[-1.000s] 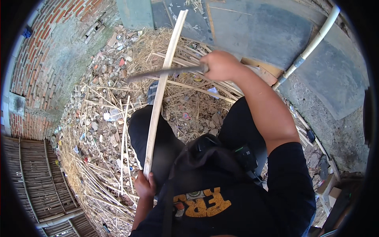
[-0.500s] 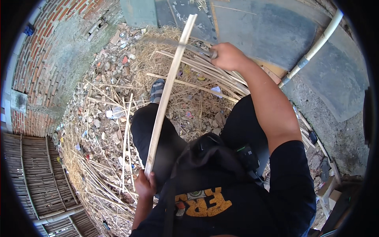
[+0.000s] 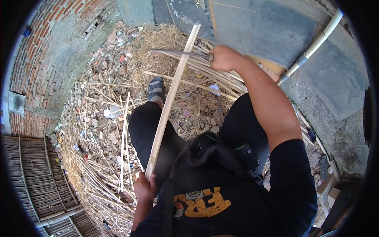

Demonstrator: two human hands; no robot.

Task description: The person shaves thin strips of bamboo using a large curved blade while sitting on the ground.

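Note:
A long, pale bamboo strip [image 3: 169, 98] slants up and away across my lap, its lower end in my left hand [image 3: 145, 187], whose fingers are closed round it. My right hand [image 3: 224, 58] is a fist round the handle of a long-bladed machete [image 3: 167, 51]. The dark blade points left and crosses the strip near its far end. Whether its edge bites into the strip I cannot tell.
More pale strips [image 3: 227, 81] lie piled beyond my knees, and others [image 3: 125, 138] are scattered at the left. Dry shavings [image 3: 158, 35] and rubble cover the ground. My sandalled foot [image 3: 155, 89] stands near the strip. A white pipe [image 3: 316, 45] leans at right.
The strip's far end has dropped a little toward me. My right hand has shifted slightly left and nearer, and the blade, blurred before, now shows sharply across the strip.

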